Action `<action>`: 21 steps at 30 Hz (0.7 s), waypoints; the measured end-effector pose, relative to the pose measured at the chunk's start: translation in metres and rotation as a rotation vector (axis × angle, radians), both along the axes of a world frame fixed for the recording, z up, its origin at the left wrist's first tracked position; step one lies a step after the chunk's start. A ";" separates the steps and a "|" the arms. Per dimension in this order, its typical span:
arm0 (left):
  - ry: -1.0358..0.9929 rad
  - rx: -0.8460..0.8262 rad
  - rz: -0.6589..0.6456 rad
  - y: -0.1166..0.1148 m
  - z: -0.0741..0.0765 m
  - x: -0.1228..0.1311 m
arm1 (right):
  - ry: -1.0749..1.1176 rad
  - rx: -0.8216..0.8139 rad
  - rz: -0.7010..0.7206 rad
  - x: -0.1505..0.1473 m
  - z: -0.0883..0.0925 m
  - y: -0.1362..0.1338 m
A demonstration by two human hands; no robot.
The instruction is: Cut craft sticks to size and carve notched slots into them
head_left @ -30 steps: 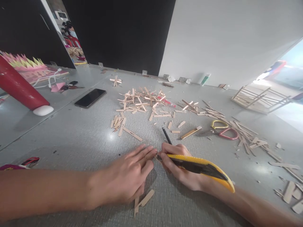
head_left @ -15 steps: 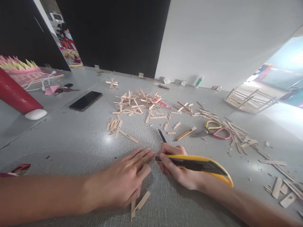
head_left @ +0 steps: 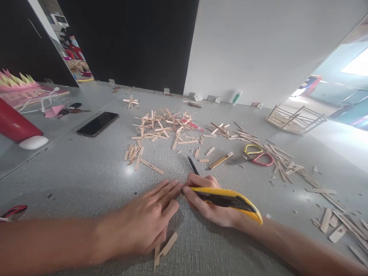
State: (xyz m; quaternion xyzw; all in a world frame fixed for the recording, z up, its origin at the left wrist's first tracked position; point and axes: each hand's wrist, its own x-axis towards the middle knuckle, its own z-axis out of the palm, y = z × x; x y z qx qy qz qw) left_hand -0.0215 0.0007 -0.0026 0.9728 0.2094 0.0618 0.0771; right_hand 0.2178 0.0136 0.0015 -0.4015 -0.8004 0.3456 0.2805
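Note:
My right hand (head_left: pixel 204 197) is wrapped round a yellow and black utility knife (head_left: pixel 227 200), whose front end points left at my left fingertips. My left hand (head_left: pixel 156 214) lies palm down on the grey tabletop, fingers stretched out close together. The fingertips of both hands nearly meet, and whatever lies under them is hidden, as is the blade's tip. Just below my left hand are cut craft stick pieces (head_left: pixel 170 244). A black pen (head_left: pixel 192 165) lies beyond my right hand, beside a second, gold-coloured cutter (head_left: pixel 221 160).
Scissors (head_left: pixel 255 155) with yellow and red handles lie to the right, near scattered craft sticks (head_left: pixel 287 165). Star-shaped stick assemblies (head_left: pixel 162 128) spread across the middle. A phone (head_left: pixel 98 124) and a red cylinder (head_left: pixel 17 124) are left. A stick frame (head_left: pixel 296 119) stands at the back right.
The view has shifted slightly, so most things sit further left. The knife has tilted a little in my right hand, and its tip is closer to my left fingers.

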 end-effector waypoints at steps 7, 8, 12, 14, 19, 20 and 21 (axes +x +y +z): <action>-0.030 0.002 -0.001 0.000 -0.003 0.000 | -0.022 0.012 0.017 -0.003 0.005 0.003; -0.026 0.012 -0.005 0.000 -0.003 0.000 | -0.032 0.012 0.015 -0.004 0.006 0.004; -0.014 0.057 -0.008 0.000 -0.002 0.001 | -0.091 0.011 -0.005 -0.005 0.014 0.004; -0.012 0.080 -0.002 0.000 -0.002 0.001 | -0.119 0.007 -0.003 -0.005 0.018 0.003; -0.005 0.105 0.019 -0.001 -0.003 0.003 | -0.163 0.012 0.034 -0.005 0.022 0.002; 0.004 0.108 0.019 -0.001 -0.003 0.004 | -0.172 0.019 0.039 -0.005 0.022 0.002; 0.012 0.112 0.019 -0.001 -0.003 0.004 | -0.180 0.028 0.044 -0.005 0.021 0.002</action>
